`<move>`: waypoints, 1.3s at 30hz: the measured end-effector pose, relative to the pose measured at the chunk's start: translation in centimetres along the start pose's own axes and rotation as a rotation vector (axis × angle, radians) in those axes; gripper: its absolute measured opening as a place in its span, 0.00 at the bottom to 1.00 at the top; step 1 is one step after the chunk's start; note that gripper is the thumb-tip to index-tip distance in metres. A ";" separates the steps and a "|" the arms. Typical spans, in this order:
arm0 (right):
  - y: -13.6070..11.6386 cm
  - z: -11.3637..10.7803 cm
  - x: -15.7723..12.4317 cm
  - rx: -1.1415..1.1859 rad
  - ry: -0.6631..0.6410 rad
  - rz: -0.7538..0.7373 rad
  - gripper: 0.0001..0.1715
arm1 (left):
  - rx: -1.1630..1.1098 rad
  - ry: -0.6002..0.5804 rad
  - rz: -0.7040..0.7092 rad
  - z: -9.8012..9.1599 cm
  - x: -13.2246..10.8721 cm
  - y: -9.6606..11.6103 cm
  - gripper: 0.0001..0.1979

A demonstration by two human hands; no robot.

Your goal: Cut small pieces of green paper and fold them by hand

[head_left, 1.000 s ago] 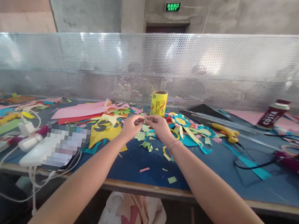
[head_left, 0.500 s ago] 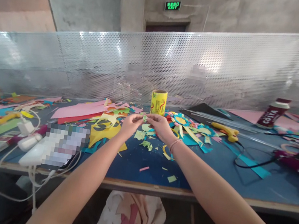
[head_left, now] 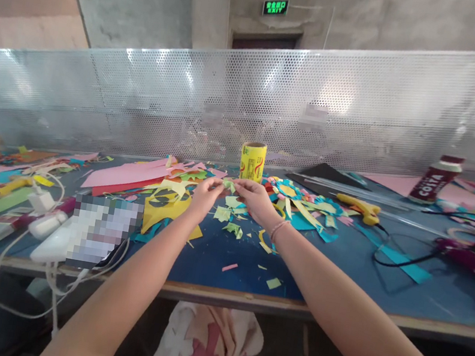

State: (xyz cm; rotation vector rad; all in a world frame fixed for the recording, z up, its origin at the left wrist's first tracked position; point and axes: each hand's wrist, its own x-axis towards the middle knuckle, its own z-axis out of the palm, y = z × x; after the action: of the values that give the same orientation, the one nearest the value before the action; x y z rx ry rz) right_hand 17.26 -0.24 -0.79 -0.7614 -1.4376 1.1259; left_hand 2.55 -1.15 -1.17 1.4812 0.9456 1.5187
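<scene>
Both my hands meet over the middle of the blue table. My left hand and my right hand pinch the two ends of a small light-green paper piece held just above the tabletop. Under and around them lie several coloured paper scraps and a cut yellow sheet. A yellow tape roll stands upright just behind my fingers. A paper flower collage lies right of my right hand.
A yellow glue gun with black cord lies to the right, near a dark bottle and a purple device. White chargers and cables sit at the left. Pink sheets lie behind. A perforated metal screen backs the table.
My hands have risen slightly and the green paper piece now shows between the fingertips; the fingers have shifted on it. Nothing else on the table has moved.
</scene>
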 end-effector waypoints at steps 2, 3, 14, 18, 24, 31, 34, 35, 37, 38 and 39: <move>-0.3 0.0 0.0 -0.026 0.011 -0.007 0.16 | -0.033 0.007 -0.002 0.0 0.0 0.0 0.06; -0.5 0.0 -0.1 -0.049 0.020 -0.011 0.16 | -0.045 0.011 0.002 0.0 0.0 0.0 0.05; -0.2 0.6 -0.4 -0.069 0.047 0.004 0.09 | 0.098 0.009 0.051 -0.2 0.2 -0.2 0.07; -0.2 0.6 -0.2 -0.001 0.039 0.055 0.07 | 0.133 -0.009 0.074 -0.2 0.2 -0.3 0.08; -0.6 0.6 -0.3 0.121 0.028 0.154 0.06 | 0.169 -0.026 0.089 -0.4 0.5 -0.6 0.08; -0.7 0.3 -0.4 0.234 0.004 0.147 0.08 | -0.008 -0.021 0.018 -0.4 0.6 -0.9 0.07; -0.7 0.2 -0.3 0.221 0.001 0.145 0.10 | -0.108 -0.036 -0.062 -0.4 0.4 -0.6 0.08; -0.6 0.2 -0.3 0.207 -0.002 0.141 0.10 | -0.131 -0.038 -0.080 -0.3 0.4 -0.5 0.08; -0.5 0.2 -0.2 0.174 0.005 0.128 0.11 | -0.158 -0.028 -0.099 -0.2 0.2 -0.1 0.08; -0.4 0.2 -0.1 0.156 0.012 0.119 0.11 | -0.163 -0.020 -0.105 -0.2 0.2 0.0 0.08; -0.3 0.3 0.0 0.135 0.019 0.109 0.11 | -0.166 -0.013 -0.109 -0.2 0.1 0.1 0.07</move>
State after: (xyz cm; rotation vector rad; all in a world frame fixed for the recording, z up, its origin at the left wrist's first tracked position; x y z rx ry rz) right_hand 17.06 -0.42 -0.48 -0.7601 -1.3030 1.2820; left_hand 2.38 -1.09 -1.02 1.2999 0.8574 1.4694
